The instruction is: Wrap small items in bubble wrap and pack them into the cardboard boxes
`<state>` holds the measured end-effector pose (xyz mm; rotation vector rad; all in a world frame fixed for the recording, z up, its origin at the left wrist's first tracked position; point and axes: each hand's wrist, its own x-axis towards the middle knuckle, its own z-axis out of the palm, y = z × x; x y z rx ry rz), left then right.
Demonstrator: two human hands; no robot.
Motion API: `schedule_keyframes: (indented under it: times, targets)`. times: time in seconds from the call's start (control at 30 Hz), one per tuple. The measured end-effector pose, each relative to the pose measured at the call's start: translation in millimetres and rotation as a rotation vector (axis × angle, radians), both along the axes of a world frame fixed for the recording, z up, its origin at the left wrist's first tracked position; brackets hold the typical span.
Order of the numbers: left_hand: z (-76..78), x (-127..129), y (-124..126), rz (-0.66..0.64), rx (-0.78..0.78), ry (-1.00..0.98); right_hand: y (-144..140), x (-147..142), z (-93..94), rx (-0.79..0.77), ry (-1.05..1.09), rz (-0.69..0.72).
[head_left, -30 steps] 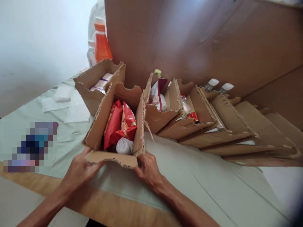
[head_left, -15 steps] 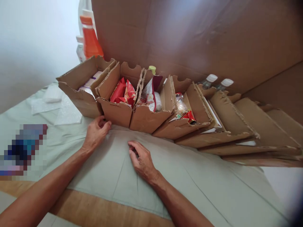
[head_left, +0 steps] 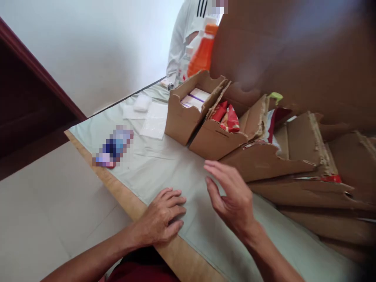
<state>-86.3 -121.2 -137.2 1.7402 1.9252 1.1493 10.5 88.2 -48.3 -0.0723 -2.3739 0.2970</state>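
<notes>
My left hand [head_left: 163, 213] lies palm down at the near edge of the pale green cloth [head_left: 141, 172], its fingers spread and holding nothing. Close to the row of cardboard bins, my right hand [head_left: 230, 196] is raised over the cloth, with thumb and fingers apart and nothing between them. The first cardboard bin [head_left: 180, 123] contains white boxes with purple lines [head_left: 195, 100]. Beside it, another cardboard bin [head_left: 219, 139] holds red packets [head_left: 226, 115]. A third bin [head_left: 261, 160], nearest my right fingertips, contains a white and maroon packet [head_left: 272, 125].
A blurred-out phone-like object [head_left: 114, 147] lies on the cloth at left, near bubble-wrap sheets [head_left: 154, 119]. Behind the bins stand an orange bottle [head_left: 202, 53] and a clear bottle [head_left: 183, 66]. A person in a white sleeve [head_left: 178, 45] is beyond them. A tall cardboard panel [head_left: 293, 51] rises behind.
My view has turned left, bringing a person's sleeve and the table corner into sight. My left hand has drawn back from the first bins to the table edge. My right hand has opened wider.
</notes>
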Motion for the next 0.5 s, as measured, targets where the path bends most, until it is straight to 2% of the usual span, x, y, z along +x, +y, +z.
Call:
schedule_keyframes:
  times: [0.1,0.2,0.27,0.37,0.43,0.5]
  targets:
    - [-1.4,-5,0,0.041,0.121,-0.144,5,-56,61.3,0.255,-0.037,-0.054]
    - [-4.6,-8,1,0.051,0.219,-0.207,16,-117,97.8,0.382,-0.214,-0.177]
    - [-7.0,-8,0,0.071,0.277,-0.225,19,-153,105.1,0.443,-0.398,-0.248]
    - [-8.5,-9,-2,0.145,0.365,-0.257,17,-191,101.5,0.508,-0.733,-0.307]
    - [-7.1,-9,-4,0.226,0.402,-0.282,13,-203,96.8,0.531,-0.853,-0.326]
    - [-4.5,-10,-6,0.346,0.429,-0.286,9,-204,93.9,0.545,-0.85,-0.319]
